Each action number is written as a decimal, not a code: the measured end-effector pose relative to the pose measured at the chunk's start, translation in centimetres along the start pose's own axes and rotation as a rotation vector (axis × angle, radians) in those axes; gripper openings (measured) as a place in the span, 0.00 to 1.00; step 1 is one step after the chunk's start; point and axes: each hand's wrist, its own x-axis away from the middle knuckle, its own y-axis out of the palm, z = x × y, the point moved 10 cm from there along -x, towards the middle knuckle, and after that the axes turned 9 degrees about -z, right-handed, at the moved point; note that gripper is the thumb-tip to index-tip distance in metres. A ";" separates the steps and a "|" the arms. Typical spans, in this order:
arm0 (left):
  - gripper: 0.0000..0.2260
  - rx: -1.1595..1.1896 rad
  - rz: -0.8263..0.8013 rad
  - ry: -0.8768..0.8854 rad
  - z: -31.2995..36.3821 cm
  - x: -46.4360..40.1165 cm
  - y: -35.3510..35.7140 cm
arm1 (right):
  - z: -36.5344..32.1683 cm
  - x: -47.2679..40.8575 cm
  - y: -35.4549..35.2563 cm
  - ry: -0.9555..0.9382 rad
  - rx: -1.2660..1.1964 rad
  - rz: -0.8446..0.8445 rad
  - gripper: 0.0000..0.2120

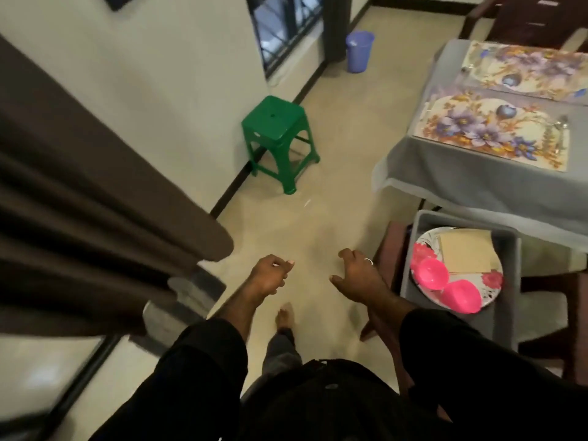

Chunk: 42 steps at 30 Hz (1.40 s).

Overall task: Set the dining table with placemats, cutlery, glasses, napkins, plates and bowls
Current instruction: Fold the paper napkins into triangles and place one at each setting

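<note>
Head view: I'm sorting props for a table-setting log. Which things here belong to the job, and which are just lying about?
Job things: placemats, cutlery, plate, pink bowls, napkins, grey tray, table.

Lying about: green stool, blue bin, curtain, chair.

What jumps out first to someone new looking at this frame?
Probably the two pink bowls on a floral plate in a grey tub at lower right, the brightest colour in view. Next the green stool against the wall, and the two floral placemats on the grey-clothed table at upper right. Both hands, left and right, hang over bare floor, holding nothing.
</note>
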 end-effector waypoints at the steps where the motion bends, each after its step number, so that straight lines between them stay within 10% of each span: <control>1: 0.18 -0.030 -0.043 0.013 1.7 -2.2 0.2 | 1.0 -1.1 -0.5 0.043 -0.031 0.008 0.32; 21: 0.12 -0.704 -0.748 0.221 25.6 -20.9 26.2 | 21.3 0.4 -4.6 0.806 -0.665 0.391 0.31; 42: 0.12 -1.263 -1.024 0.446 27.6 -38.6 52.4 | 42.3 -11.1 -4.6 1.161 -1.135 0.543 0.20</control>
